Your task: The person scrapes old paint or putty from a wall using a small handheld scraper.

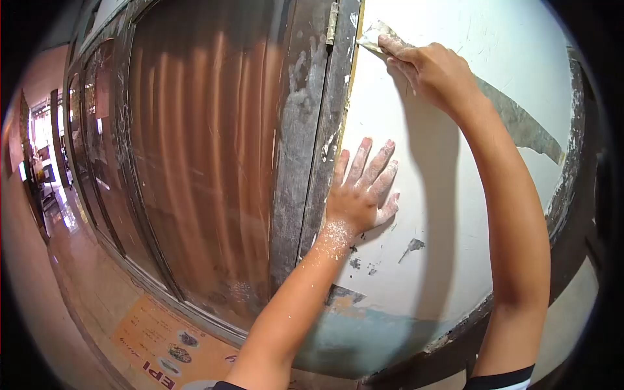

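Note:
My right hand (437, 73) grips a scraper (377, 32) whose blade is smeared with white. The blade meets the upper left edge of a white panel (416, 175), beside the dark wooden frame; its handle is mostly hidden by my fingers. Lower down, my left hand (364, 195) lies flat against the panel with fingers spread, holding nothing. White dust and flakes coat its fingers and wrist. Grey patches show where the white layer is absent, including a long strip (520, 120) behind my right wrist.
A dark, paint-spotted frame (312, 123) with a hinge (332, 25) borders the panel. Left of it stands a glass pane (208, 162) with a brownish curtain behind. An orange printed banner (162, 341) lies on the floor. A passage runs off at far left.

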`<state>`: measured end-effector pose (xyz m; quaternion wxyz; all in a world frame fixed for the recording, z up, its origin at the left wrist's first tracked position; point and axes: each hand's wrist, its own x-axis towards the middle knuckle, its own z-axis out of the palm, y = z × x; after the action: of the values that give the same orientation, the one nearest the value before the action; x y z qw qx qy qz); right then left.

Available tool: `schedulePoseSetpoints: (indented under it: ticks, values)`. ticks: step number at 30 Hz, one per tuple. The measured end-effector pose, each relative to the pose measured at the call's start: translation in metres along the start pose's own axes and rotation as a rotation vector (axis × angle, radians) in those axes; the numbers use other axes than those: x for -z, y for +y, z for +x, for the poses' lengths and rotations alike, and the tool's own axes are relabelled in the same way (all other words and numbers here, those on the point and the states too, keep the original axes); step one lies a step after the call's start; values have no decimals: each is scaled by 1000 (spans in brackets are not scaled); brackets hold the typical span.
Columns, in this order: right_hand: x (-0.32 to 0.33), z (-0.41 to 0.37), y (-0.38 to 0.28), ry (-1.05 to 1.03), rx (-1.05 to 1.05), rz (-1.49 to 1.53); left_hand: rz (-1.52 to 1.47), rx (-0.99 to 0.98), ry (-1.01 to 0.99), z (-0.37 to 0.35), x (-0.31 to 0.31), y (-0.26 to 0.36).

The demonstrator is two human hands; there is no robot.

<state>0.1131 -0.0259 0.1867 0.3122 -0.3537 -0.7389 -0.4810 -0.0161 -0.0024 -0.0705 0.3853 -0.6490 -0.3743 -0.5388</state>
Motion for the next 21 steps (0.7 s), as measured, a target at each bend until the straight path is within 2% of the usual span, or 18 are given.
schedulePoseSetpoints:
  ticks: [4, 9, 11, 12, 13, 15, 16, 19, 21]
  values:
    - [0, -11, 2, 102, 25, 66, 8, -25, 29, 2, 1, -4]
    - [-1, -16, 6, 37, -29, 131, 0, -22, 45, 1, -2, -6]
    - [-14, -16, 18, 158, 72, 267, -7, -29, 55, 1, -2, -6]
    - [-10, -20, 17, 179, 68, 414, -8, -21, 34, 0, 0, -6]
    - [-12, -23, 20, 176, 68, 412, -11, -19, 34, 0, 0, -7]
    - [-15, -35, 34, 278, 19, 510, 16, -17, 42, 1, 0, -6]
    - [-10, -43, 43, 215, -59, 519, 17, -16, 44, 1, -1, -6]
    - [-1, -78, 57, 259, -149, 530, 50, -3, 25, 2, 2, -3]
    - [-4, -98, 65, 321, -121, 564, 40, -19, 28, 1, 0, -5]
